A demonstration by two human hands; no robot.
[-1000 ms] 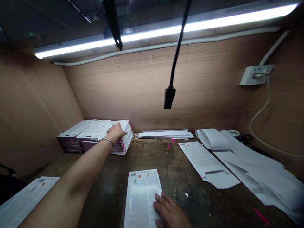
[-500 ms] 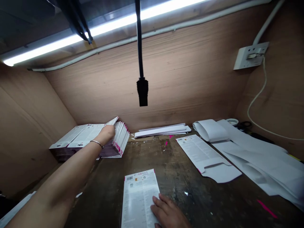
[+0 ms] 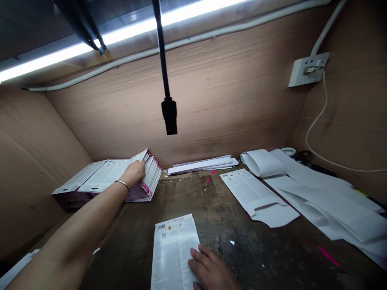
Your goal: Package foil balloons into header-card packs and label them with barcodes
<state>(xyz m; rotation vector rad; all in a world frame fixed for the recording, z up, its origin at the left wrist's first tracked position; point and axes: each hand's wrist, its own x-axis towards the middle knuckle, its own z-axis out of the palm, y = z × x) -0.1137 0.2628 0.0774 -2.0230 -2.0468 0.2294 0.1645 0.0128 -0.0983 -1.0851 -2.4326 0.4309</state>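
Observation:
My left hand (image 3: 134,173), with a bangle at its wrist, reaches to the stack of printed card envelopes (image 3: 153,177) at the back left. Its fingers are closed round a printed envelope (image 3: 142,156) whose far end tilts up above the stack; the fingertips are partly hidden. In front of me another printed envelope (image 3: 173,249), marked with a barcode, lies flat on the dark table (image 3: 130,241). My right hand (image 3: 211,268) rests on its right edge, fingers stretched out.
To the right lies an envelope with its flap out (image 3: 256,195), beside long white paper sheets (image 3: 326,201). White strips (image 3: 202,164) lie along the back wall. A black cable plug (image 3: 169,117) hangs overhead. Tape (image 3: 288,152) and scissors (image 3: 302,155) sit at the back right.
The view has shifted slightly, so most things appear further left. My left hand stays closed at the stack, and my right hand still rests on the front envelope.

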